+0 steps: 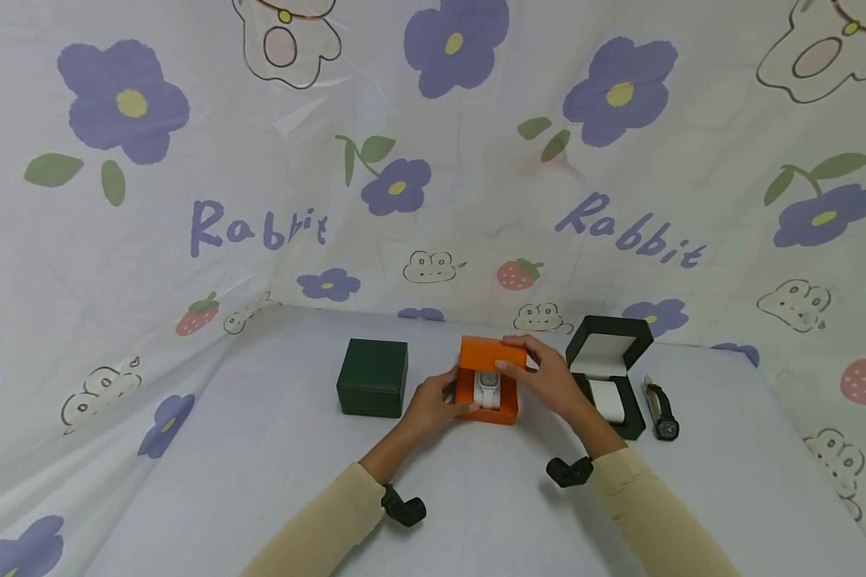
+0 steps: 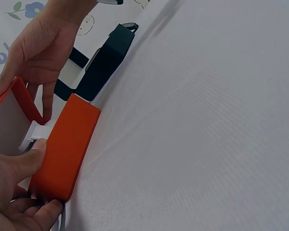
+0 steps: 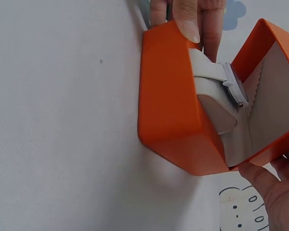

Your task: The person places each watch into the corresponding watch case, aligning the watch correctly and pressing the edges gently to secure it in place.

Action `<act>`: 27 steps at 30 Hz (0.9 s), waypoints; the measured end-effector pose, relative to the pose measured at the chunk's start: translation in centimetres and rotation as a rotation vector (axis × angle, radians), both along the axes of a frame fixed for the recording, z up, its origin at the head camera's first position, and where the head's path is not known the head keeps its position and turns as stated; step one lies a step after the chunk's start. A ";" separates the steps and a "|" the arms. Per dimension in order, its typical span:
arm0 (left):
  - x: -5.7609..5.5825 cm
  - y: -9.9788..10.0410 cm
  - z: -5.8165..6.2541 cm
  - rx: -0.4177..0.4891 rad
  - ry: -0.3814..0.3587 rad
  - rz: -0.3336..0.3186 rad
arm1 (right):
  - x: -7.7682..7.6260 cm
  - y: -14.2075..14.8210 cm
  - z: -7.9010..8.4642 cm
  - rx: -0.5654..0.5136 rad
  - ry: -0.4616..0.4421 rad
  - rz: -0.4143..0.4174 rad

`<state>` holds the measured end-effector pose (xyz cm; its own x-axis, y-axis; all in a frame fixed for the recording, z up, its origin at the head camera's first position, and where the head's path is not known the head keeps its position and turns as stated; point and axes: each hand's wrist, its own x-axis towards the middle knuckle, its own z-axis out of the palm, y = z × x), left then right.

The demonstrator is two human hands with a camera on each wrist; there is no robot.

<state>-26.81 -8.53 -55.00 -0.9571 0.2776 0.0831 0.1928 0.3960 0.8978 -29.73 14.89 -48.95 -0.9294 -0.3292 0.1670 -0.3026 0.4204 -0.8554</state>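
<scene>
— Pinching what with the left grip (image 1: 430, 401)?
— Orange box (image 3: 168, 96), between both grips; with the right grip (image 1: 552, 383), its lid (image 1: 482, 353). Inside, a white watch (image 1: 487, 397).
— Farther out?
— Leftward of both, green box (image 1: 372, 377); rightward, open black box (image 1: 633, 405), then black watch (image 1: 667, 426).

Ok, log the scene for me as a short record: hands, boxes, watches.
Left hand: grips base of orange box
Right hand: holds its raised lid
White watch: inside orange box
Green box: closed, left of orange box
Dark box: open, white cushion inside
Black watch: lying right of dark box
</scene>
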 end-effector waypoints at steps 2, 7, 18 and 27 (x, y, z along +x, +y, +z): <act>0.0 0.0 -0.1 0.000 0.008 -0.004 | 0.2 0.0 -0.1 -0.005 0.001 0.003; 0.0 0.1 0.0 0.002 0.019 -0.001 | 0.4 0.0 -0.3 -0.023 -0.006 0.002; 0.0 0.1 0.0 -0.014 0.003 0.005 | 0.7 -0.1 -0.7 -0.036 0.007 0.003; 0.0 0.0 -0.2 -0.025 0.013 0.013 | 1.1 -0.1 -0.7 -0.025 0.009 0.001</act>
<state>-26.86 -8.52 -55.16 -0.9594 0.2678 0.0887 0.1992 0.4207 0.8851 -28.58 14.80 -49.64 -0.9276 -0.3256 0.1833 -0.3105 0.3988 -0.8629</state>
